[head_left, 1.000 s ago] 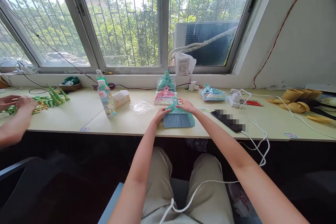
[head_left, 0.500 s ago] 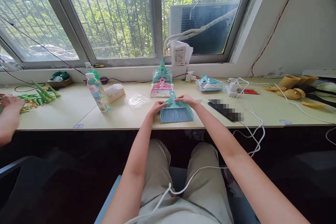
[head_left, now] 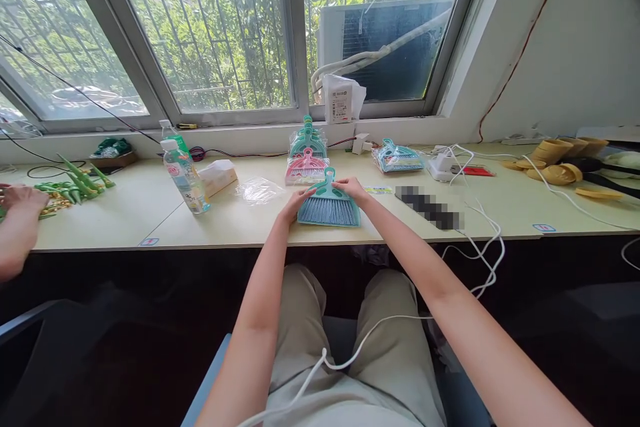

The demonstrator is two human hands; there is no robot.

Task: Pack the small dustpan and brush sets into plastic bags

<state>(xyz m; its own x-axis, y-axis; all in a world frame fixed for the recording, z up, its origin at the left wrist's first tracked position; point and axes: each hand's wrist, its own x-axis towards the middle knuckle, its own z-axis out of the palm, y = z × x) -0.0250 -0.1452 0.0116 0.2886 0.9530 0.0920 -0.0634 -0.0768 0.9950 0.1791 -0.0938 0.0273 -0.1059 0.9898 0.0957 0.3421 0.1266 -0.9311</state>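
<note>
A small teal hand brush and dustpan set [head_left: 329, 211] lies near the front edge of the table, its grey-blue bristles toward me and its handle pointing away. My left hand [head_left: 299, 203] grips the left side of the set near the base of the handle. On the opposite side, my right hand [head_left: 352, 190] pinches the upper right shoulder. Just beyond the handle is a pink brush set [head_left: 307, 163] in clear wrapping. Behind that stand more teal sets [head_left: 307, 139], also wrapped.
Crumpled clear plastic [head_left: 259, 191], a tissue pack [head_left: 218, 177] and bottles [head_left: 186, 177] lie to the left. Wrapped blue sets [head_left: 399, 157], a pixelated dark object [head_left: 429, 208] and white cables [head_left: 487, 247] are right. Another person's hand [head_left: 23, 199] is far left by green items.
The brush and dustpan set has shifted slightly left and away from the table edge, with both my hands moving along with it.
</note>
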